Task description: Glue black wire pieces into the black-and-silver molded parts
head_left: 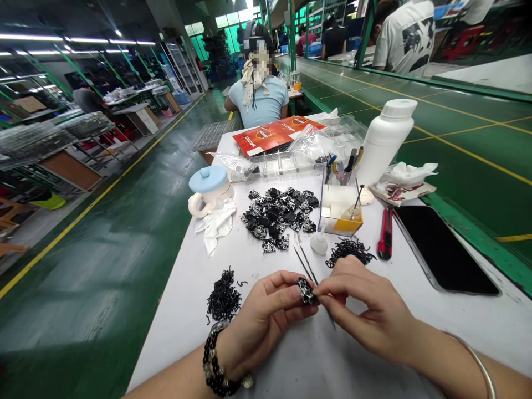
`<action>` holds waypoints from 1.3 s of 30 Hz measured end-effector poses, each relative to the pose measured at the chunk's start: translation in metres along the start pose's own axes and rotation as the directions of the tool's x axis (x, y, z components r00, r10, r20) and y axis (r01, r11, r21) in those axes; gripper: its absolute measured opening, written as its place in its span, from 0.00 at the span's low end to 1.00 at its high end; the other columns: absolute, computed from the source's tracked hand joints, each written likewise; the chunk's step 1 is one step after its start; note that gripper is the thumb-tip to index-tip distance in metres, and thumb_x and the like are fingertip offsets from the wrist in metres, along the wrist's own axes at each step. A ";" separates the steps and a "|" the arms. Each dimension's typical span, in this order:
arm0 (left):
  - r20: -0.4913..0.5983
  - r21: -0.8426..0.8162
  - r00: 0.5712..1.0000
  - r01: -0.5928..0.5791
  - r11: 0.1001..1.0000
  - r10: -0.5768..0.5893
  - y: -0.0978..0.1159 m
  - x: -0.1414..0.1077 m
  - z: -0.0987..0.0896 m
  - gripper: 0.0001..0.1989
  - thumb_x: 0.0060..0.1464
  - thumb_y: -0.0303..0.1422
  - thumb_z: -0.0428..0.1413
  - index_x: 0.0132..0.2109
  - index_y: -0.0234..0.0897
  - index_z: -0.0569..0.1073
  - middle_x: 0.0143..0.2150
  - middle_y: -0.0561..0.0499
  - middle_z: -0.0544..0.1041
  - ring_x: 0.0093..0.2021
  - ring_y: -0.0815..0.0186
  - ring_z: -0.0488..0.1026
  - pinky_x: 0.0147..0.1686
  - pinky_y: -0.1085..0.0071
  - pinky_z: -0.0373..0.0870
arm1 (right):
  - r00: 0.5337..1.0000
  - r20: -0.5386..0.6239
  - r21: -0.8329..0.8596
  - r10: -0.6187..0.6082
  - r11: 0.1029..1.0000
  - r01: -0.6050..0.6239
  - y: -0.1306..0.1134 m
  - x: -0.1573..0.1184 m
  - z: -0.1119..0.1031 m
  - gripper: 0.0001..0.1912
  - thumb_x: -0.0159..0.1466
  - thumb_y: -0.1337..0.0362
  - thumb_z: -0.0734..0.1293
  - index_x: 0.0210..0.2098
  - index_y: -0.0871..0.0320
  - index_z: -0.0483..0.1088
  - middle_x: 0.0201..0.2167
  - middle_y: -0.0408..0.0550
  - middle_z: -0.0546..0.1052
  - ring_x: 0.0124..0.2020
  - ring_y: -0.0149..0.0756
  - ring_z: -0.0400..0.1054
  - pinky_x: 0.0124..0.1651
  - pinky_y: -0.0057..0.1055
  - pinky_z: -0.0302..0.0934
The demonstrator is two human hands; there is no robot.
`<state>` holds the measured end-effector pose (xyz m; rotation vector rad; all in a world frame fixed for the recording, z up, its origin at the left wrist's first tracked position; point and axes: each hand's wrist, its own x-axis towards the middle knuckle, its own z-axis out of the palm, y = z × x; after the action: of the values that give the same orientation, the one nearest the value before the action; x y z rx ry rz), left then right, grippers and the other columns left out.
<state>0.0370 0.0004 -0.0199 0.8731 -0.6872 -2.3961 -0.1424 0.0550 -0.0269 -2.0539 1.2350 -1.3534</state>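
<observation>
A small black-and-silver part (306,291) is held by my left hand (274,310), between thumb and fingers. The thumb and forefinger of my right hand (369,310) pinch at the part's right side; anything tiny between those fingertips is hidden. Tweezers (306,262) lie on the white table (174,327), partly beneath my hands. Beyond them is a pile of similar black-and-silver parts (278,213). One heap of small black curved pieces (223,296) lies left of my left hand, and another heap (351,252) lies just behind my right hand.
A lidded mug (211,191) and crumpled tissue (218,224) stand left. To the right are a pen holder (341,216), white bottle (386,141), red cutter (385,235) and phone (446,246). Red cards (274,136) and plastic trays lie at the back. A person (257,94) sits beyond.
</observation>
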 end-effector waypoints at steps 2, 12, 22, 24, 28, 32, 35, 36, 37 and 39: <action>0.003 0.001 1.000 0.006 1.000 -0.006 0.000 0.000 0.001 0.09 0.47 0.26 0.63 0.37 0.28 0.74 0.37 0.45 0.77 0.36 0.66 0.75 0.41 0.70 0.73 | 1.000 0.001 -0.014 -0.028 1.000 0.028 0.000 0.000 0.000 0.10 0.60 0.75 0.63 0.39 0.57 0.68 0.24 0.41 0.67 0.28 0.28 0.59 0.33 0.31 0.53; 0.015 -0.009 1.000 0.025 1.000 -0.025 -0.002 -0.001 0.000 0.09 0.46 0.26 0.64 0.36 0.28 0.74 0.36 0.46 0.76 0.37 0.66 0.74 0.41 0.69 0.72 | 0.996 -0.026 -0.010 -0.080 0.997 0.080 -0.001 -0.001 0.002 0.11 0.59 0.77 0.63 0.40 0.59 0.68 0.23 0.41 0.67 0.28 0.28 0.59 0.33 0.31 0.54; 0.040 -0.081 0.999 0.009 0.997 -0.006 -0.002 0.000 0.001 0.08 0.47 0.24 0.62 0.37 0.27 0.75 0.37 0.45 0.77 0.36 0.67 0.75 0.40 0.71 0.74 | 0.985 -0.027 -0.048 -0.171 0.984 0.170 0.001 -0.004 0.004 0.14 0.57 0.79 0.63 0.42 0.63 0.67 0.25 0.45 0.70 0.28 0.29 0.60 0.32 0.34 0.52; 0.052 -0.112 0.999 -0.001 0.994 0.007 -0.002 -0.001 0.001 0.08 0.47 0.24 0.62 0.37 0.28 0.75 0.37 0.45 0.78 0.36 0.67 0.75 0.40 0.72 0.74 | 0.981 -0.007 -0.055 -0.192 0.980 0.191 0.002 -0.005 0.004 0.15 0.57 0.79 0.63 0.44 0.63 0.67 0.26 0.45 0.70 0.28 0.30 0.60 0.33 0.35 0.51; 0.077 -0.123 0.997 -0.023 0.992 0.032 0.000 -0.002 0.001 0.06 0.50 0.24 0.61 0.38 0.28 0.75 0.36 0.46 0.78 0.37 0.68 0.76 0.40 0.74 0.73 | 0.993 -0.001 -0.039 -0.117 0.992 0.117 0.001 -0.005 0.002 0.19 0.60 0.77 0.62 0.50 0.59 0.64 0.26 0.41 0.67 0.28 0.28 0.59 0.33 0.34 0.51; 0.113 -0.112 0.993 -0.029 0.993 0.041 0.001 -0.003 0.001 0.07 0.52 0.25 0.59 0.40 0.28 0.74 0.37 0.45 0.77 0.38 0.66 0.76 0.42 0.72 0.72 | 0.983 0.073 0.065 0.167 0.983 -0.172 0.000 -0.002 0.000 0.23 0.62 0.66 0.64 0.56 0.53 0.58 0.32 0.42 0.64 0.35 0.29 0.59 0.40 0.33 0.57; 0.132 -0.122 0.991 -0.020 0.992 0.036 0.000 -0.004 0.000 0.09 0.52 0.26 0.59 0.42 0.30 0.72 0.37 0.44 0.78 0.38 0.64 0.76 0.43 0.68 0.72 | 0.940 0.217 0.152 0.262 0.942 -0.298 0.001 -0.001 -0.001 0.19 0.62 0.61 0.65 0.53 0.45 0.61 0.39 0.43 0.63 0.42 0.31 0.59 0.45 0.35 0.58; 0.136 -0.123 0.990 -0.013 0.992 0.030 0.000 -0.004 0.000 0.10 0.52 0.27 0.59 0.43 0.30 0.71 0.37 0.43 0.78 0.38 0.64 0.76 0.43 0.67 0.72 | 0.933 0.241 0.174 0.268 0.934 -0.313 0.002 -0.001 -0.002 0.18 0.63 0.60 0.65 0.52 0.43 0.62 0.39 0.42 0.63 0.42 0.31 0.58 0.46 0.35 0.57; 0.138 -0.119 0.990 -0.005 0.993 0.021 0.000 -0.005 0.000 0.10 0.52 0.27 0.59 0.43 0.31 0.71 0.38 0.43 0.78 0.38 0.65 0.76 0.43 0.66 0.71 | 0.929 0.250 0.188 0.272 0.928 -0.322 0.002 -0.001 -0.002 0.17 0.63 0.60 0.64 0.51 0.42 0.62 0.39 0.42 0.63 0.42 0.31 0.59 0.46 0.35 0.57; 0.132 -0.100 0.991 0.009 0.995 0.005 0.000 -0.006 0.001 0.10 0.52 0.27 0.59 0.42 0.31 0.70 0.39 0.42 0.78 0.38 0.65 0.75 0.44 0.65 0.71 | 0.929 0.252 0.196 0.272 0.925 -0.324 0.003 -0.001 -0.003 0.15 0.63 0.60 0.64 0.49 0.42 0.64 0.37 0.41 0.62 0.41 0.30 0.59 0.45 0.35 0.56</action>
<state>0.0403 0.0040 -0.0162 0.6787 -0.6085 -2.4838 -0.1463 0.0543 -0.0283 -1.7148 1.1726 -1.0423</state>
